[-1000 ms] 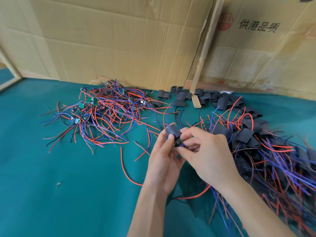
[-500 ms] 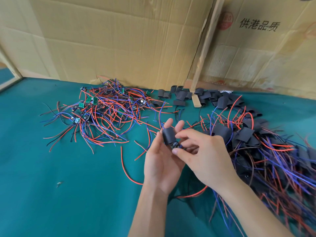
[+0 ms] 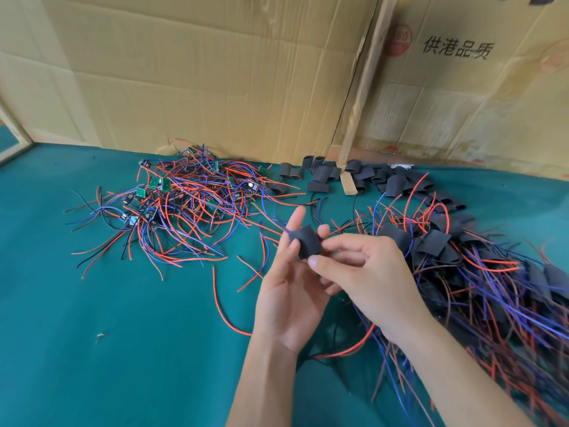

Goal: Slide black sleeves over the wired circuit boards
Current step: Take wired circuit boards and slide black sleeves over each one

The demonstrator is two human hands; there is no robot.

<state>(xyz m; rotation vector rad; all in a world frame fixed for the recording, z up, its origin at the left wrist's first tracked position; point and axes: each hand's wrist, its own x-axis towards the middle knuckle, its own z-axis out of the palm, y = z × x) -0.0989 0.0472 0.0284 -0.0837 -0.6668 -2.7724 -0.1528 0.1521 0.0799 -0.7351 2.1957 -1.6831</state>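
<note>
A black sleeve (image 3: 305,244) is held up between both hands over the green table. My left hand (image 3: 289,291) is behind and under it, thumb against its left side and fingers straight up behind. My right hand (image 3: 366,278) pinches the sleeve's lower right edge with thumb and forefinger. The circuit board inside is hidden; its red wire (image 3: 348,349) hangs down under my right wrist. A pile of bare wired boards (image 3: 184,208) lies at the back left. Loose empty sleeves (image 3: 320,174) lie at the back centre. Sleeved boards (image 3: 462,260) are heaped on the right.
Cardboard sheets (image 3: 215,72) stand as a wall along the table's back edge, with a wooden strip (image 3: 360,97) leaning between them. Green cloth (image 3: 107,349) covers the table at front left. A small scrap (image 3: 100,336) lies there.
The sleeve has slid further over the board, which no longer shows below it. My left fingers have straightened upward behind the sleeve.
</note>
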